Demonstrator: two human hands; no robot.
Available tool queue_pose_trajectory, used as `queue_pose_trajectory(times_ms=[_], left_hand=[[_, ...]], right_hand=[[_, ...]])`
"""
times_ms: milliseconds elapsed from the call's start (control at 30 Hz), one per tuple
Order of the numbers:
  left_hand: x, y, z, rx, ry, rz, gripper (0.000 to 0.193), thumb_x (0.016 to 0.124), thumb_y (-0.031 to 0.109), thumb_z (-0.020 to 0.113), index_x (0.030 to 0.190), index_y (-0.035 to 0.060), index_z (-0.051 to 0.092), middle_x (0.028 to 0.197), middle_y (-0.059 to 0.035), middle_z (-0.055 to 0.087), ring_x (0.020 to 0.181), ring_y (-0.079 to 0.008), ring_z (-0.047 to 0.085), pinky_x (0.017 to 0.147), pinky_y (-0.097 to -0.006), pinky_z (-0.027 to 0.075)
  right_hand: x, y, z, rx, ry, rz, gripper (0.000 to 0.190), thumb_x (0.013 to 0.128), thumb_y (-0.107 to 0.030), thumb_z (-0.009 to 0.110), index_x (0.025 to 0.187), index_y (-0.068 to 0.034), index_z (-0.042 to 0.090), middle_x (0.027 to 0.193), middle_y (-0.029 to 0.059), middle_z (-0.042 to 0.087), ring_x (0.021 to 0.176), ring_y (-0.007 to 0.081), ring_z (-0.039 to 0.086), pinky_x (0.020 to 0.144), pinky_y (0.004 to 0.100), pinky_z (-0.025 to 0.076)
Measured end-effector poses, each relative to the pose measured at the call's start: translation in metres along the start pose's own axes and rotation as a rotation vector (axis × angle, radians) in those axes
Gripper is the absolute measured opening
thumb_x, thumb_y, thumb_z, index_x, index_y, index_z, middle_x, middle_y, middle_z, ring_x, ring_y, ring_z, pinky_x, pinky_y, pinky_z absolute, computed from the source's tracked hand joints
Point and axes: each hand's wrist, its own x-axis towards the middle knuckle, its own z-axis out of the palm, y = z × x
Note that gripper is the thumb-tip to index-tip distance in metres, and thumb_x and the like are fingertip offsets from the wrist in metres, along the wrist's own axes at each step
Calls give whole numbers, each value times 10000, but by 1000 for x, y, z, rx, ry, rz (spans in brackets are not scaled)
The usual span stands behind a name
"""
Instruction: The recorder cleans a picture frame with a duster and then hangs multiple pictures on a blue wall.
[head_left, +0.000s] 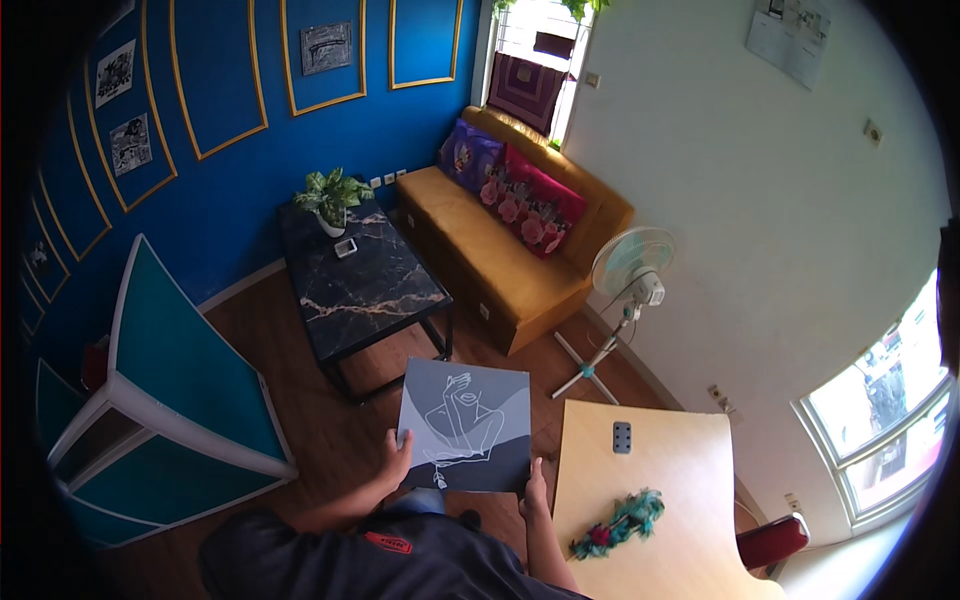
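Both hands hold a square grey canvas picture (466, 427) in front of my body, its face turned up. White line art of a figure with a raised hand and a small flower is on it. My left hand (400, 455) grips the left edge, thumb on the front. At the lower right edge, my right hand (534, 489) closes around the picture's side. Right of the picture, a light wooden desk (675, 457) bears a dark rectangular object with small round spots (622, 437) and a teal feathery decoration with a red flower (619, 523).
Ahead stands a black marble-patterned table (360, 277) with a potted plant (334, 195) and small dish (346, 247). Beyond are a mustard sofa (465, 225) and a standing fan (634, 277). Teal partition panels (187, 352) stand left; a red chair (772, 541) is right.
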Motion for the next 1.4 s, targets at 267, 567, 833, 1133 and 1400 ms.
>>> queue_pose_trajectory(times_ms=[267,567,833,1133,1400], left_hand=[[151,12,41,46,36,-71,392,993,375,577,985,-16,552,897,-205,659,854,-304,666,737,-419,497],[334,107,104,22,70,-35,403,990,392,560,1044,-7,568,960,-229,690,932,-407,666,781,-459,500],[457,131,194,48,16,-26,421,977,394,579,1039,-23,577,954,-259,688,946,-409,672,807,-463,504],[583,191,294,62,53,-68,443,968,418,592,1056,-17,585,959,-258,688,938,-404,678,800,-465,509],[684,232,318,19,197,-92,442,969,414,579,1006,-26,566,930,-279,673,920,-433,667,770,-474,498]], right_hand=[[145,-59,64,-76,-33,42,629,1080,-491,292,1316,21,570,1304,106,630,1198,230,588,1089,353,416],[306,-171,155,-66,33,-43,572,1080,-478,329,1216,-2,615,1153,80,680,1064,196,640,965,319,488],[424,-234,164,-33,138,0,574,1059,-502,390,1204,7,613,1144,104,677,1050,218,653,950,337,510],[594,-354,171,-94,-93,93,641,1076,-508,301,1312,25,567,1263,113,633,1169,212,595,1029,347,451],[692,-430,245,-177,-220,0,603,1066,-528,327,1340,-35,541,1277,62,626,1167,188,600,1000,338,479]])
